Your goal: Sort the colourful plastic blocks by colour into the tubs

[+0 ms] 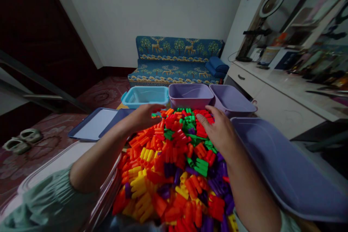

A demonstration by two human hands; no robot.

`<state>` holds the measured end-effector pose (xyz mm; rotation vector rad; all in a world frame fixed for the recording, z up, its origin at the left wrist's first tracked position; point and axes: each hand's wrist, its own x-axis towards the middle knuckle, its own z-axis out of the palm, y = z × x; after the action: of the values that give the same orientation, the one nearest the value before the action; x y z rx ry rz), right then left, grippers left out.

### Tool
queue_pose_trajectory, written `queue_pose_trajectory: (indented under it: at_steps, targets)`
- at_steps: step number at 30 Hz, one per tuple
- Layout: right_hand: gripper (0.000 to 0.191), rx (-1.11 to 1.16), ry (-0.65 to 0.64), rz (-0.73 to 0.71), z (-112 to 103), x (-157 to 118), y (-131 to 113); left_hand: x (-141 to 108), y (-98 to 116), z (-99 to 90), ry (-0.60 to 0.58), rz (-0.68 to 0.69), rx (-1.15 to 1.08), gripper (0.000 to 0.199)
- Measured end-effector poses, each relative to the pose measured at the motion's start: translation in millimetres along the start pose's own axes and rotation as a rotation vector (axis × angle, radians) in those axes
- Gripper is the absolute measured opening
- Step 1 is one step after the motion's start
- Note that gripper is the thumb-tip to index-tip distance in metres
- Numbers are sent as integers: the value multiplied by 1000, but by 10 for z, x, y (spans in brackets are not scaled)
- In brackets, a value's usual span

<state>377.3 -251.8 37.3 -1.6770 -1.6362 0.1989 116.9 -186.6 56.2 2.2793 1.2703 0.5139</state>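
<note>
A large heap of plastic building blocks in red, orange, yellow, green and purple spreads before me. My left hand is at the heap's far left side, fingers stretched to the right and apart from the thumb, over a few orange blocks. On the far right side, my right hand rests against red blocks, its thumb spread away from the fingers. Its fingertips are partly hidden at the far side. I see no block gripped in either hand. Green blocks lie between the forearms.
Behind the heap stand a light blue bin, a purple bin and a second purple bin. A large bluish-purple lid lies on the right. At left are a dark blue-rimmed tray and pale stacked lids.
</note>
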Motion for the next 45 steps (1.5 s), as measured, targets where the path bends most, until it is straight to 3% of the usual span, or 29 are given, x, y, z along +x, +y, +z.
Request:
queue_pose_trajectory:
  at_steps: [3, 5, 10, 13, 17, 21, 25, 27, 30, 34, 38, 41, 43, 45]
  targets:
    - [67, -321, -105, 86, 225, -24, 294, 26, -364, 270, -55, -154, 240, 72]
    - [70, -409, -175, 109, 366, -61, 394, 37, -495, 430, -62, -148, 287, 85]
    - [73, -392, -249, 124, 570, -110, 374, 97, -495, 579, -109, -79, 148, 94]
    - [79, -219, -349, 206, 628, -83, 354, 162, -454, 608, -169, -57, -14, 102]
    - [79, 190, -427, 285, 734, -45, 416, 242, -424, 718, -170, 7, -145, 108]
    - [80, 541, -417, 419, 831, -39, 395, 276, -341, 827, -130, 10, -282, 109]
    - [79, 865, -377, 543, 802, -45, 172, 259, -169, 822, -113, 39, -553, 104]
    - [80, 984, -344, 494, 718, -44, 17, 231, -44, 750, -86, 64, -615, 104]
    - [73, 1019, -269, 310, 525, -14, -205, 173, 181, 549, -18, 161, -588, 100]
    - [63, 979, -223, 52, 254, 83, -397, 97, 461, 230, 38, 357, -558, 93]
    - [65, 806, -218, -80, 37, 114, -413, 18, 522, 36, 31, 394, -582, 92]
    - [68, 508, -212, -93, -114, -29, -271, -149, 366, -26, 39, 324, -305, 86]
    - [68, 195, -248, -48, -203, -210, -110, -351, 210, -36, -33, 226, 5, 79]
    - [69, -111, -371, 31, -260, -425, 69, -600, 61, -8, -152, 104, 254, 72]
